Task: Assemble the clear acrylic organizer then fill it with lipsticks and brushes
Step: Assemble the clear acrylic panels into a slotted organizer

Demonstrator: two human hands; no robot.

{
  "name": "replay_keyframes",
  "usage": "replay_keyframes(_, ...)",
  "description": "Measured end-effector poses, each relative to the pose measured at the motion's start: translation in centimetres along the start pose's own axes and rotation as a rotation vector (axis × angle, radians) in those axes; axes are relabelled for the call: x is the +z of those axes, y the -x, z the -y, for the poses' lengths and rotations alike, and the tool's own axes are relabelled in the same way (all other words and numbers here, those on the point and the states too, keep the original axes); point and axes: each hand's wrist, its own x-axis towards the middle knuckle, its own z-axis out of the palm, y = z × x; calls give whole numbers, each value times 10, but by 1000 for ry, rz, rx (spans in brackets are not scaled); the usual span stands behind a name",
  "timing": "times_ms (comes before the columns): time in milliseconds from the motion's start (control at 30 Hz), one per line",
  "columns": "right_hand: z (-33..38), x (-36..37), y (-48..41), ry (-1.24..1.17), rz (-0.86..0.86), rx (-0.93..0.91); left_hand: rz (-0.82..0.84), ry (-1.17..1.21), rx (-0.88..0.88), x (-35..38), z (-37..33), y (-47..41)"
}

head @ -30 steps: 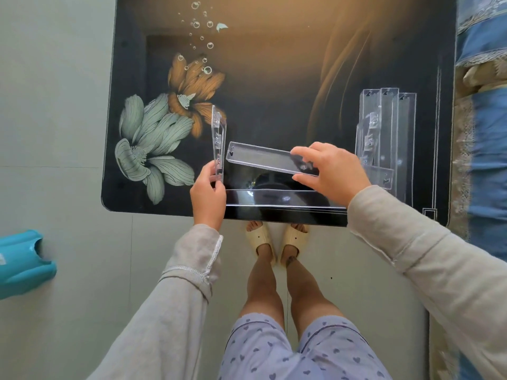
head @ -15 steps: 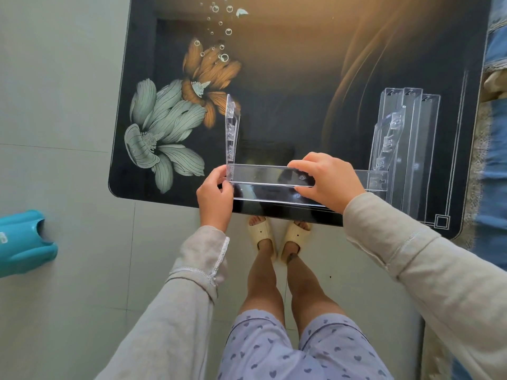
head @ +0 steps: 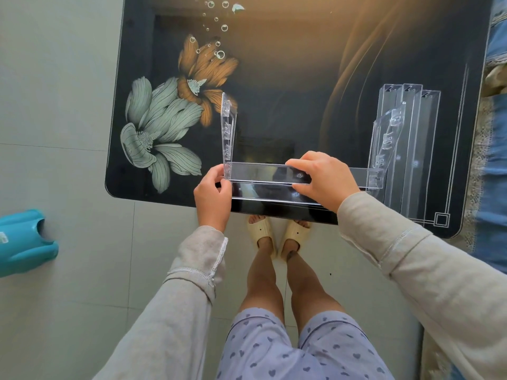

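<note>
A clear acrylic side panel [head: 228, 127] with notches stands upright on the black glass table [head: 301, 78]. My left hand [head: 212, 196] grips its near bottom corner. A long clear acrylic strip [head: 263, 174] lies across, its left end against that side panel. My right hand [head: 323, 179] grips the strip's right part from above. A second notched side panel [head: 388, 138] stands at the right, and the strip's far end reaches it. No lipsticks or brushes are in view.
Three long clear acrylic strips [head: 414, 133] lie side by side at the table's right. The table's near edge runs just below my hands. A teal plastic object [head: 22, 242] sits on the tiled floor at left. Blue fabric [head: 496, 133] lies beyond the right edge.
My right hand has lowered the strip from a tilted position above the table down level against the left side panel. My left hand has stayed on the panel's corner.
</note>
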Motion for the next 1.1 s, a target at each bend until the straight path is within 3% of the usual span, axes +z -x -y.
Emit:
replay_keyframes(267, 0, 5, 2, -10, 17, 22, -51, -49, -33, 8, -5, -2)
replay_keyframes(667, -3, 15, 9, 10, -91, -9, -106, -149, -27, 14, -11, -3)
replay_keyframes(733, -4, 10, 21, -105, -224, -4, -174, -215, 82, 14, -17, 4)
replay_keyframes(867, -20, -3, 57, -376, -556, 190, -231, -451, 501, 24, -33, 18)
replay_keyframes(1000, -47, -12, 78, -575, -718, 544, 57, -454, 733, 59, -58, 35)
replay_keyframes(1100, -69, -21, 76, -758, -679, 778, 290, -531, 794, 92, -77, 47)
